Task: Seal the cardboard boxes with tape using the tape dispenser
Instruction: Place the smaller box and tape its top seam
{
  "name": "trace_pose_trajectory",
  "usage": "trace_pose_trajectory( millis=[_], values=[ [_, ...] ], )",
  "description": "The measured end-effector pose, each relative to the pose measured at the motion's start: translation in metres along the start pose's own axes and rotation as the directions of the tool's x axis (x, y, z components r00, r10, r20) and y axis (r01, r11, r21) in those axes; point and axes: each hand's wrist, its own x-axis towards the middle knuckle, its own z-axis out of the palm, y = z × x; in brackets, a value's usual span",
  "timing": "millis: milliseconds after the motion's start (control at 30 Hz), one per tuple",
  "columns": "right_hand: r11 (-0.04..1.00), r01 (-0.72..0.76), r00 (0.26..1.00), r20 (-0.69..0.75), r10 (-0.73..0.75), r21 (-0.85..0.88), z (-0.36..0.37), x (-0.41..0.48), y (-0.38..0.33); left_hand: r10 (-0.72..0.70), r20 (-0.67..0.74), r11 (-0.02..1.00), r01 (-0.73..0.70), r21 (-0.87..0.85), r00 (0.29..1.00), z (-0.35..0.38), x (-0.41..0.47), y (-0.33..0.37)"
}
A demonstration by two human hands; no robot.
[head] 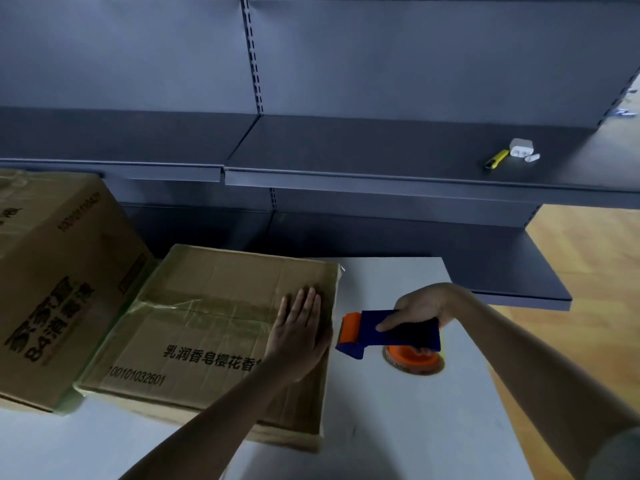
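A flat cardboard box with black printed characters lies on the white table; clear tape runs across its top seam. My left hand presses flat on the box's right end, fingers straight. My right hand grips a blue and orange tape dispenser just right of the box's right edge, its toothed orange end pointing at the box. An orange tape roll shows under the dispenser.
A taller cardboard box stands at the left, touching the flat one. Dark grey shelving runs behind the table; a yellow utility knife and a white earbud case lie on it. Wooden floor shows at right.
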Motion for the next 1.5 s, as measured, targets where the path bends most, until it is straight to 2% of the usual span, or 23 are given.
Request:
trace_pose_trajectory(
  millis=[100,267,467,667,833,1033,1067,1100,1133,1167,1200,1233,1300,1333,1400,1500],
  values=[
    [0.999,0.018,1.0,-0.02,-0.019,-0.028,-0.004,-0.004,0.0,0.007,-0.004,1.0,-0.007,0.005,1.0,0.002,0.0,0.0],
    [0.998,0.059,0.998,0.001,-0.059,0.026,-0.006,-0.007,0.008,0.012,-0.023,1.0,-0.012,0.001,1.0,0.003,0.001,-0.001],
    [0.996,0.09,0.996,-0.012,-0.09,-0.022,-0.011,-0.009,0.009,0.027,-0.026,0.999,-0.028,-0.017,0.999,0.006,0.001,-0.004],
    [0.996,0.071,0.997,0.022,-0.07,-0.048,-0.018,-0.01,0.019,0.01,-0.029,1.0,-0.011,-0.018,1.0,0.008,0.004,-0.003],
    [0.995,-0.014,1.0,0.018,0.016,-0.102,-0.004,0.012,0.015,-0.005,-0.029,1.0,0.004,-0.02,1.0,0.007,0.003,-0.001],
    [0.999,-0.032,0.998,0.062,0.03,0.034,0.008,0.035,0.016,-0.003,-0.013,1.0,0.003,-0.02,1.0,0.005,0.002,0.001],
    [0.999,-0.045,0.999,0.027,0.046,-0.025,0.01,0.042,0.025,-0.008,-0.012,1.0,0.008,-0.016,1.0,0.004,0.002,0.0],
    [0.978,-0.076,0.997,-0.01,0.076,-0.195,0.017,0.046,0.037,-0.014,-0.009,1.0,0.014,-0.007,1.0,0.003,0.001,0.001],
    [0.92,-0.134,0.991,-0.027,0.133,-0.369,0.025,0.05,0.052,-0.016,0.0,1.0,0.016,0.001,1.0,0.002,0.001,0.001],
    [0.885,-0.18,0.982,-0.025,0.187,-0.431,0.037,0.056,0.07,-0.017,0.022,1.0,0.017,0.001,1.0,0.001,0.0,0.003],
    [0.913,-0.191,0.978,0.009,0.208,-0.361,0.047,0.06,0.087,-0.04,0.025,0.999,0.04,-0.009,0.999,0.001,-0.001,0.006],
    [0.975,-0.163,0.985,0.028,0.169,-0.152,0.051,0.064,0.098,-0.083,0.016,0.996,0.084,-0.01,0.996,0.0,0.002,0.009],
    [0.978,-0.052,0.998,-0.019,0.057,0.204,0.053,0.063,0.098,-0.151,0.036,0.989,0.15,0.017,0.988,-0.003,0.008,0.022],
    [0.97,0.0,0.997,-0.071,0.018,0.243,0.051,0.065,0.094,-0.171,0.066,0.985,0.169,0.034,0.983,-0.005,0.01,0.03],
    [0.978,0.079,0.987,-0.156,-0.049,0.194,0.05,0.069,0.078,-0.229,0.072,0.973,0.227,0.036,0.971,-0.007,0.015,0.041],
    [0.98,0.117,0.977,-0.198,-0.085,0.16,0.048,0.069,0.062,-0.278,0.091,0.96,0.274,0.052,0.956,-0.01,0.019,0.046]
  ],
)
